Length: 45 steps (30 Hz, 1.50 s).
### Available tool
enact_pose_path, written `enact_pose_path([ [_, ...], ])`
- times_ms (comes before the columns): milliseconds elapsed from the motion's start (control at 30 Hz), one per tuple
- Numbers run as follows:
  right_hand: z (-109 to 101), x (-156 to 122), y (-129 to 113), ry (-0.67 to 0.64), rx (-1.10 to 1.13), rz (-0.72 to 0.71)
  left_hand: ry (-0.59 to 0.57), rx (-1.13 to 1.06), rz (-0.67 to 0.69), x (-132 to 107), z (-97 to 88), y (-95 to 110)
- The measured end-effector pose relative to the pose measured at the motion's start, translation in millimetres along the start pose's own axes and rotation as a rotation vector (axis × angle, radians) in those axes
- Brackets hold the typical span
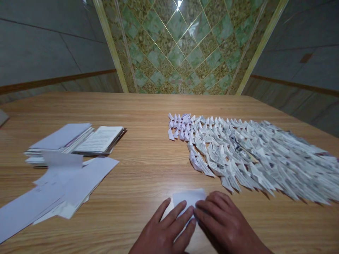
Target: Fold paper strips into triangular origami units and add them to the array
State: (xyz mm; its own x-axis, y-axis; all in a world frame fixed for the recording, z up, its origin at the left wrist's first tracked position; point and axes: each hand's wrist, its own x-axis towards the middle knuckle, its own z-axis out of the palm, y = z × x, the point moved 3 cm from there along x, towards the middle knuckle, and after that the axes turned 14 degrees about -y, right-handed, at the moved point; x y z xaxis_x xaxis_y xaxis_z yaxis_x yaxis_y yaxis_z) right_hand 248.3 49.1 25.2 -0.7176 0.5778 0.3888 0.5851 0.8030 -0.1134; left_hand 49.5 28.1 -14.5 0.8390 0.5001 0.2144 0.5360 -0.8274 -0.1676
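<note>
Fingers (174, 212) of the left hand (160, 234) are spread over the small white paper (189, 195) at six o'clock on the surface (148, 148), those of the right hand (229, 222) bunch beside it (pinching, I can't tell), so best hold it still and press flat.

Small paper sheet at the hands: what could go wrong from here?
The small paper sheet could skew or crease badly: the fingers of the left hand and right hand hide part of it.
The right hand might knock the folded paper pieces, packed closely just beyond it.
The loose sheets overlap unevenly, so a nudge might scatter them.
</note>
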Motion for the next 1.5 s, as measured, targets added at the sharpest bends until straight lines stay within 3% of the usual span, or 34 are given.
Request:
enact_pose_path([
  [300,3,-14,-4,-0.02,-0.125,-0.07,-0.054,-0.035,0.006,4,-8.2,-3],
  [533,0,-14,-1,-0.029,-0.116,-0.098,0.063,0.048,-0.028,-13,-21.8,-3],
  [667,8,-7,-4,0.029,-0.042,-0.033,0.183,-0.061,-0.141,-10,-25.3,-1],
  [800,15,6,-8,-0.092,-0.05,-0.014,-0.01,-0.126,-0.219,15,-27.2,-3],
  [900,12,11,-9,-0.143,-0.083,-0.01,-0.069,-0.101,-0.245,26,-29.5,-5],
  [1267,13,12,-5,-0.054,-0.039,-0.045,-0.072,-0.185,-0.289,26,-27.8,-10],
  [1500,15,14,-5,-0.036,-0.036,-0.037,0.043,-0.167,-0.281,24,-27.3,-10],
])
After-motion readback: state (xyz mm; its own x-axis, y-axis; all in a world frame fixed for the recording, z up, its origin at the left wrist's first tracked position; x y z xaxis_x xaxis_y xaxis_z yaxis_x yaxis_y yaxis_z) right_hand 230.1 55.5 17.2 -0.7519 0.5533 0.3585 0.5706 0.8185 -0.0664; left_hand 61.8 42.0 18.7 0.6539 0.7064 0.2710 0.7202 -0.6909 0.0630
